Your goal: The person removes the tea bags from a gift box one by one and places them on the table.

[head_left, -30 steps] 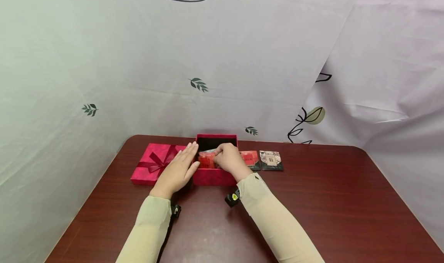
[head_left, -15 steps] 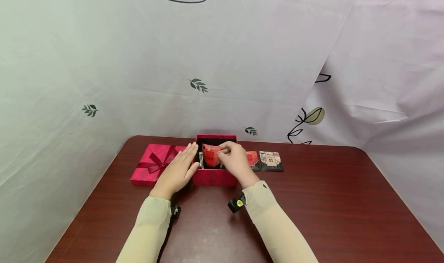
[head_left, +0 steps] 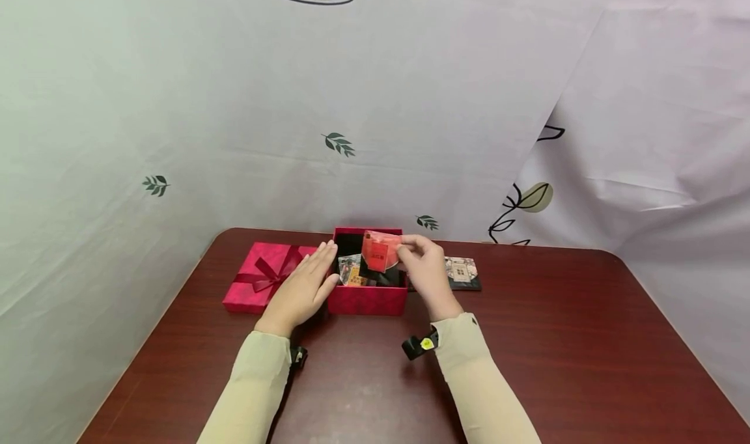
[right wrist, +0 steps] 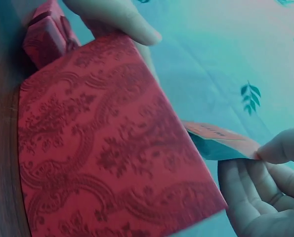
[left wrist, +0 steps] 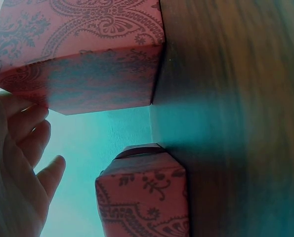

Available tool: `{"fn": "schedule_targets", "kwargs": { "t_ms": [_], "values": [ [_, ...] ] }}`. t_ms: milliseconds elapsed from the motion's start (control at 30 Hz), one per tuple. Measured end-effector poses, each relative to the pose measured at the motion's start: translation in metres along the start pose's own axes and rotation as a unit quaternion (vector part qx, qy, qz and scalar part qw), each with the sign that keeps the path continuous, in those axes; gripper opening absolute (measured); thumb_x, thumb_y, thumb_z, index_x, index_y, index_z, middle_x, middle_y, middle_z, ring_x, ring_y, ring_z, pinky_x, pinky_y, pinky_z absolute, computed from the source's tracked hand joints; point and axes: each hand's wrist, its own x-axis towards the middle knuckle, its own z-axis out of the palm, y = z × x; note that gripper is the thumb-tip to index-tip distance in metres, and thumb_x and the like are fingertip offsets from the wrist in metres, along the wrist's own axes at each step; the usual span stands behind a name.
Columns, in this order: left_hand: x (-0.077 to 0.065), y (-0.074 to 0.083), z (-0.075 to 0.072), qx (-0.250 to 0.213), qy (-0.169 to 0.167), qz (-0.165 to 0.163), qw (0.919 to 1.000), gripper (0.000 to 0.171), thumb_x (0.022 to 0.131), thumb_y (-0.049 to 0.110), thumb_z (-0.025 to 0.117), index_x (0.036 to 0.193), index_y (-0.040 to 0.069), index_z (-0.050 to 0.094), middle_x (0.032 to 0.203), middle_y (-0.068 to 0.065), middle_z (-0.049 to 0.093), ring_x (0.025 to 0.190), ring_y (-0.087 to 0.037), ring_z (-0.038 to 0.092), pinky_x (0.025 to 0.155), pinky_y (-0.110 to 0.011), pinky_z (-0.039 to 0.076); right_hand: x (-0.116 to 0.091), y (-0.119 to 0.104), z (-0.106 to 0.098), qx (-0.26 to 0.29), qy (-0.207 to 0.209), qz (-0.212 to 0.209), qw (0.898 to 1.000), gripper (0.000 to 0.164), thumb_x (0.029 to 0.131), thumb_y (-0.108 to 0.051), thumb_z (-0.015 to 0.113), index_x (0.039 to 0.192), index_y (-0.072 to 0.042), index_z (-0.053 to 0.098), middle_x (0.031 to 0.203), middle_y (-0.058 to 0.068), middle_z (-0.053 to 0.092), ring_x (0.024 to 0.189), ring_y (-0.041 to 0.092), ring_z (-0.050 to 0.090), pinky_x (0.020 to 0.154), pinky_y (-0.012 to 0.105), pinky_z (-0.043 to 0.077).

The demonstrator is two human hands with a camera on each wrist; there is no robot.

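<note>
A pale cloth point(head_left: 410, 105) printed with leaves fills the upper frame, and a reddish-brown table point(head_left: 562, 340) spreads across the lower part. At the table's far edge, near the middle of the frame, stands a red box point(head_left: 366, 302) with its top uncovered and its inside dark. To its left lies the red lid point(head_left: 249, 294), tied with a dark red ribbon point(head_left: 266, 280).

The person's left hand point(head_left: 297, 292) lies along the box's left edge, fingers straight and side by side, thumb apart. The right hand point(head_left: 429, 271), right of centre, pinches the right edge of a red packet point(head_left: 377, 256) between thumb and fingers, holding it above the right half of the box.

Lower in the box, at its left, sits a patterned packet point(head_left: 353, 273); another, a pale packet point(head_left: 461, 271), lies on the table just right of the right hand.

The red packet looks very light, thin and bendy, probably slick like foil or film, and unlikely to break, though it could crease. An edge or corner seems the best place to take hold, with a soft pinch that spares the middle.
</note>
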Motion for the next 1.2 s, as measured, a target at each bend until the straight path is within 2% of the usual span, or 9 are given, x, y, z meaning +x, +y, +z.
{"fn": "schedule_targets", "kwargs": {
  "t_ms": [200, 433, 767, 1033, 1200],
  "values": [
    [0.000, 0.000, 0.000, 0.001, 0.002, -0.002, 1.0000, 0.066, 0.104, 0.034, 0.053, 0.158, 0.003, 0.031, 0.164, -0.014, 0.030, 0.153, -0.030, 0.023, 0.122, -0.053, 0.023, 0.002, 0.006, -0.020, 0.053, 0.032, 0.014, 0.998, 0.023, 0.099, -0.009, 0.064, 0.118, 0.003, 0.070, 0.096, 0.010, 0.070, 0.078, 0.011, 0.070, 0.072, 0.030, 0.062],
    [-0.001, 0.001, 0.000, -0.002, 0.000, -0.005, 1.0000, 0.066, 0.104, 0.032, 0.055, 0.158, 0.003, 0.032, 0.164, -0.013, 0.030, 0.153, -0.029, 0.023, 0.123, -0.052, 0.022, 0.005, 0.008, -0.044, 0.085, 0.072, 0.029, 0.993, 0.023, 0.099, -0.007, 0.063, 0.118, 0.006, 0.067, 0.085, -0.004, 0.069, 0.071, 0.007, 0.064, 0.062, 0.023, 0.056],
    [-0.001, 0.002, -0.001, -0.006, -0.002, -0.011, 0.9999, 0.066, 0.104, 0.032, 0.056, 0.159, 0.004, 0.032, 0.164, -0.013, 0.030, 0.153, -0.029, 0.023, 0.123, -0.052, 0.022, 0.010, 0.012, -0.087, 0.103, 0.112, 0.044, 0.987, 0.022, 0.100, -0.006, 0.061, 0.118, 0.006, 0.063, 0.080, -0.009, 0.069, 0.069, 0.006, 0.066, 0.059, 0.019, 0.055],
    [-0.001, 0.002, 0.000, -0.002, 0.000, -0.010, 1.0000, 0.067, 0.103, 0.032, 0.056, 0.159, 0.004, 0.031, 0.164, -0.014, 0.030, 0.153, -0.031, 0.024, 0.122, -0.053, 0.022, 0.012, 0.016, -0.120, 0.099, 0.145, 0.041, 0.984, 0.008, 0.099, -0.008, 0.064, 0.105, -0.006, 0.069, 0.077, -0.007, 0.071, 0.063, 0.006, 0.065, 0.055, 0.019, 0.054],
    [-0.001, 0.002, 0.000, -0.002, -0.001, -0.013, 0.9999, 0.068, 0.103, 0.032, 0.057, 0.159, 0.005, 0.031, 0.164, -0.013, 0.029, 0.153, -0.031, 0.024, 0.122, -0.052, 0.023, 0.018, 0.021, -0.136, 0.082, 0.158, 0.048, 0.983, 0.009, 0.099, -0.008, 0.064, 0.105, -0.005, 0.069, 0.077, -0.008, 0.072, 0.066, 0.004, 0.068, 0.057, 0.019, 0.056]
  ]
}}
